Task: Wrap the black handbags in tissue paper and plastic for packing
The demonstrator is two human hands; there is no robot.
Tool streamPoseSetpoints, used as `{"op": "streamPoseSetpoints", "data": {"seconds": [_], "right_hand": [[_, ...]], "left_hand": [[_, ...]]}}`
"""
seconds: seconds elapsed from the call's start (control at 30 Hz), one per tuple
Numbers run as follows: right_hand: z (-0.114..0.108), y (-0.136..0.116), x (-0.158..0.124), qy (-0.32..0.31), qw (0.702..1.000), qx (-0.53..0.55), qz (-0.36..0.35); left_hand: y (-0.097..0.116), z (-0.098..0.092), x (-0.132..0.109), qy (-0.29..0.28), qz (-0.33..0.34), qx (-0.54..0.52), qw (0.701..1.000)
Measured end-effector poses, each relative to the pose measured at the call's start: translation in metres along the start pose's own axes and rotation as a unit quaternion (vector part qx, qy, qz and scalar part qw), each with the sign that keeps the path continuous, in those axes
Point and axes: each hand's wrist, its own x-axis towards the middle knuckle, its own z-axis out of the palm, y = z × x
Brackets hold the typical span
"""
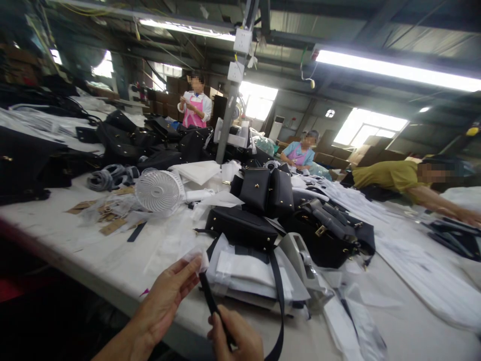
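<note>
My left hand point(171, 293) is closed, pinching a piece of thin white wrapping paper point(203, 261) between thumb and fingers. The paper sits around the upper end of a black strap point(209, 293). Lower down, my right hand point(236, 333) grips that strap in its closed fingers. A longer length of black strap point(278, 296) loops to the right of my hands and runs out at the bottom edge. Just beyond lies a black bag point(240, 228) with gold studs, and white paper packing point(244, 268) rests in front of it.
A white fan point(160, 192) lies left of centre near brown tags point(112, 227). A grey tape dispenser point(300, 260) stands right of the packing. Black handbags point(255, 188) are piled behind, around a metal post point(227, 120). A co-worker point(398, 178) leans over the table at right; two more people are farther back.
</note>
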Motion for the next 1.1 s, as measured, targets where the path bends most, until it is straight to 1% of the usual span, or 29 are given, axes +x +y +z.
{"op": "streamPoseSetpoints", "data": {"seconds": [0.1, 0.2, 0.27, 0.37, 0.47, 0.53, 0.6, 0.67, 0.73, 0.8, 0.87, 0.93, 0.97, 1.0, 1.03, 1.1], "right_hand": [[0.000, 0.003, 0.001, 0.012, 1.000, 0.010, 0.009], [-0.001, 0.004, 0.002, 0.000, 0.999, 0.031, 0.027], [-0.002, 0.002, 0.004, -0.014, 0.997, 0.054, 0.050], [-0.005, -0.006, 0.015, -0.057, 0.987, 0.109, 0.104], [-0.014, -0.019, 0.037, -0.125, 0.958, 0.191, 0.172], [-0.024, -0.027, 0.050, -0.164, 0.940, 0.229, 0.190], [-0.035, -0.031, 0.057, -0.193, 0.937, 0.227, 0.181], [-0.047, -0.032, 0.059, -0.206, 0.944, 0.201, 0.159], [-0.059, -0.033, 0.062, -0.206, 0.955, 0.164, 0.134], [-0.068, -0.041, 0.073, -0.196, 0.969, 0.107, 0.103], [-0.077, -0.055, 0.094, -0.195, 0.976, 0.051, 0.081], [-0.084, -0.072, 0.118, -0.207, 0.976, 0.030, 0.066], [-0.088, -0.080, 0.128, -0.217, 0.974, 0.027, 0.056], [-0.093, -0.086, 0.137, -0.228, 0.973, 0.021, 0.044], [-0.097, -0.091, 0.143, -0.237, 0.971, 0.007, 0.032], [-0.105, -0.095, 0.149, -0.249, 0.968, -0.028, 0.020]], "left_hand": [[-0.002, -0.002, 0.002, -0.002, 0.007, -0.002, 1.000], [-0.003, -0.004, 0.003, -0.014, 0.014, 0.002, 1.000], [-0.006, -0.004, 0.001, -0.035, 0.017, 0.009, 0.999], [-0.013, -0.001, -0.008, -0.085, 0.023, 0.027, 0.996], [-0.018, 0.004, -0.017, -0.142, 0.023, 0.054, 0.988], [-0.015, 0.007, -0.018, -0.154, 0.033, 0.072, 0.985], [-0.004, 0.009, -0.014, -0.129, 0.064, 0.070, 0.987], [0.012, 0.011, -0.007, -0.089, 0.100, 0.048, 0.990], [0.026, 0.014, -0.004, -0.068, 0.124, 0.024, 0.990], [0.030, 0.021, -0.006, -0.086, 0.122, 0.018, 0.989], [0.026, 0.030, -0.012, -0.133, 0.109, 0.035, 0.984], [0.020, 0.040, -0.019, -0.188, 0.105, 0.060, 0.975], [0.019, 0.045, -0.021, -0.206, 0.107, 0.065, 0.970], [0.020, 0.049, -0.022, -0.212, 0.109, 0.058, 0.969], [0.023, 0.052, -0.021, -0.203, 0.113, 0.039, 0.972], [0.037, 0.057, -0.017, -0.158, 0.127, -0.016, 0.979]]}}
